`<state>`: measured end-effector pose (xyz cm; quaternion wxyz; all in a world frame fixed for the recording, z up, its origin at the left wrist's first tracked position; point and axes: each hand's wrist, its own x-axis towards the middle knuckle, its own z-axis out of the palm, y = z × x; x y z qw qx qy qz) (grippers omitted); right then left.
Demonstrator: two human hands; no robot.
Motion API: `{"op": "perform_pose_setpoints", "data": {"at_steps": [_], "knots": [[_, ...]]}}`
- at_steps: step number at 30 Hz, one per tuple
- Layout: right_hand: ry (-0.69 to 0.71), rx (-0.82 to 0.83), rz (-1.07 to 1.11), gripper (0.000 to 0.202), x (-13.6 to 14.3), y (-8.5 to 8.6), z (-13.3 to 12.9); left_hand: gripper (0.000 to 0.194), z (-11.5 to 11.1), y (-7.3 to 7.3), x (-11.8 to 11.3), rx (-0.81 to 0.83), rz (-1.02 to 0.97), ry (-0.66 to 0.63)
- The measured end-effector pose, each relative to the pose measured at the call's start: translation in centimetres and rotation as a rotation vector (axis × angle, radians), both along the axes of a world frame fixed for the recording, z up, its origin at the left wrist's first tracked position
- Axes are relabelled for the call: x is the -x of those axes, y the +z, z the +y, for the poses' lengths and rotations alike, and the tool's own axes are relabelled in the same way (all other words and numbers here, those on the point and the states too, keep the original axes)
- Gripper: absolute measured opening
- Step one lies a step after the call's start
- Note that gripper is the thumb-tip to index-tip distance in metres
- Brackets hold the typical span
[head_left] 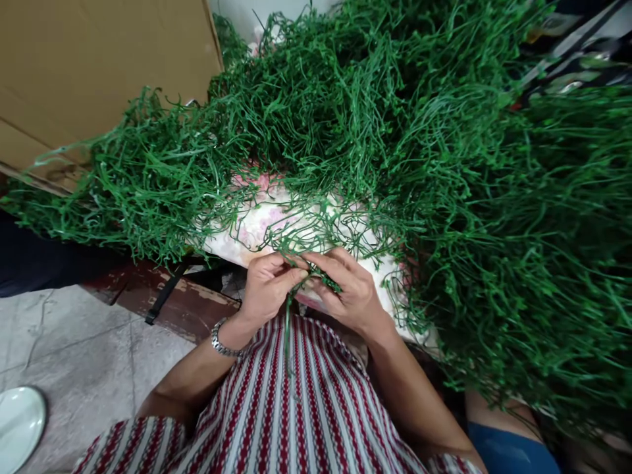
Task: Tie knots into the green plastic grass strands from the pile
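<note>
**Around the workplace**

A brown cardboard box (93,66) is standing at the upper left, behind the greenery. A floral cloth (257,227) is lying spread beneath it, over a worn reddish wooden edge (170,306) where a black strap (165,293) is hanging. A pale plate (18,424) is sitting on the grey stone floor (74,355) at the lower left corner.
</note>
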<state>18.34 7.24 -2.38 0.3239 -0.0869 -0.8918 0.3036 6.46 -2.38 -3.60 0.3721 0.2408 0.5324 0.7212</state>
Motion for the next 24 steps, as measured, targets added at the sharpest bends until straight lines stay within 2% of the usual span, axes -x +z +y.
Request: {"op": "perform_pose_setpoints", "data": {"at_steps": [7, 10, 14, 17, 24], "knots": [[-0.054, -0.153, -0.122, 0.015, 0.2, -0.1, 0.0, 0.004, -0.7, 0.3, 0.2, 0.046, 0.165, 0.019], [-0.07, -0.185, -0.12, 0.012, 0.1, -0.2, -0.1, 0.005, -0.6, 0.6, 0.3, 0.058, 0.141, -0.008], [-0.079, -0.209, -0.074, 0.023, 0.1, -0.6, -0.1, 0.005, -0.5, 0.8, 0.6, 0.087, 0.022, -0.132], [-0.036, -0.272, -0.027, 0.036, 0.0, -0.8, 0.0, 0.002, -0.5, 0.9, 0.8, 0.083, -0.046, -0.204], [-0.022, -0.404, -0.02, 0.041, 0.0, -1.3, 0.1, 0.008, -0.5, 1.0, 1.0, 0.11, -0.154, -0.246]]}}
